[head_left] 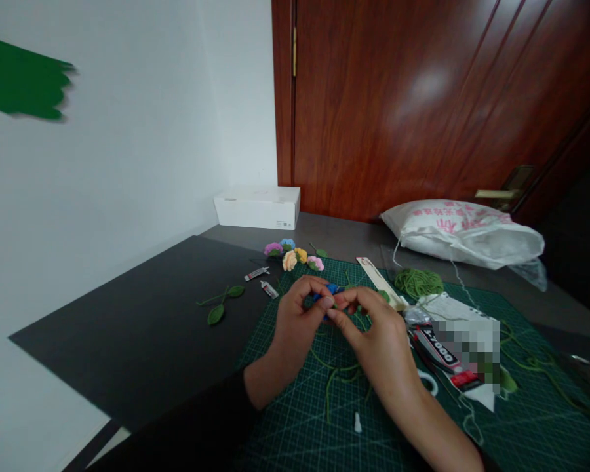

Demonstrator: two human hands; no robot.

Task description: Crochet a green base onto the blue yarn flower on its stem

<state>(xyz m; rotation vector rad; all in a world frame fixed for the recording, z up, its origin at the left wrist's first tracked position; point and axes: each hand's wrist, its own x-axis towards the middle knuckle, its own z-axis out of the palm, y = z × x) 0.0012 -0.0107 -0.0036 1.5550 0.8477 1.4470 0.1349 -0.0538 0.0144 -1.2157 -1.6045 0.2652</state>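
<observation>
Above the green cutting mat (295, 419), my left hand (299, 314) and my right hand (379, 322) meet with thumbs and fingertips pinched together. Between them is a small blue crochet piece (332, 288), mostly covered by the fingers, so its full shape is hidden. Both hands are closed on it. Green yarn strands (330, 387) trail on the mat below the hands. Just behind them lie several crocheted flowers, among them a peach one (290, 261), a pink one (315, 263) and a purple one (273, 249).
Two small glue tubes (256, 274) and a green leaf sprig (216, 314) lie left. Rightward are a green yarn bundle (419, 283), a T-7000 glue package (437, 347) and a white plastic bag (462, 233). A white nozzle cap (357, 423) lies in front; a white box (258, 208) stands behind.
</observation>
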